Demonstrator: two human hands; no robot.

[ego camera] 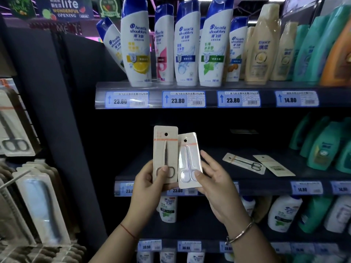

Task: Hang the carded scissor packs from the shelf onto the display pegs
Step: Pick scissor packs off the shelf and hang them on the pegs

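My left hand (147,184) grips a beige carded pack of dark scissors (164,149), held upright, thumb over the scissor handles. My right hand (214,179) pinches a second pack with clear-handled scissors (188,158), tilted slightly and overlapping the first pack's right edge. Both are held in front of the dark middle shelf (209,171). On that shelf to the right lie two more packs flat: one face up with dark scissors (244,163), one face down (273,165). Display pegs (14,180) with hung scissor packs (16,126) stand at the far left.
Shampoo bottles (136,44) fill the upper shelf, green bottles (322,145) stand at the right of the middle shelf, and more bottles sit below. A dark vertical panel (62,111) separates the shelves from the peg display. Price-tag rails (178,99) front each shelf.
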